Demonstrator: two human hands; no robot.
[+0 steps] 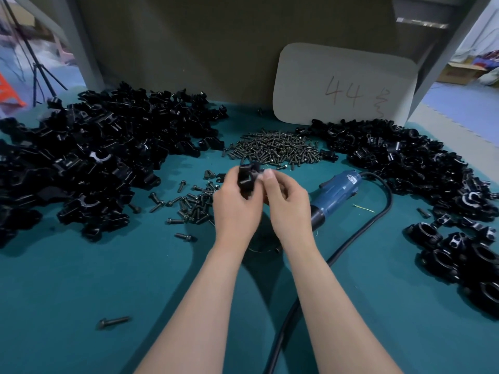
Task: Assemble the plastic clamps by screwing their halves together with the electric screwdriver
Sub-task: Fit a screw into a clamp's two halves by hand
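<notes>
Above the middle of the teal table, my left hand [235,203] grips a black plastic clamp [247,176]. My right hand [287,201] pinches at the clamp's right side with thumb and forefinger; whatever is between those fingertips is hidden. The blue electric screwdriver [336,194] lies on the table just right of my right hand, untouched, its tip hidden behind my wrist. A heap of dark screws [278,148] sits beyond my hands, and looser screws [193,205] lie to the left of them.
A large pile of black clamp halves [89,157] fills the left. Another pile [399,157] lies at right, with assembled clamps [464,260] nearer the front right. The screwdriver's black cable [356,238] loops toward me. A card marked 44 [343,85] leans at the back. One screw [113,322] lies front left.
</notes>
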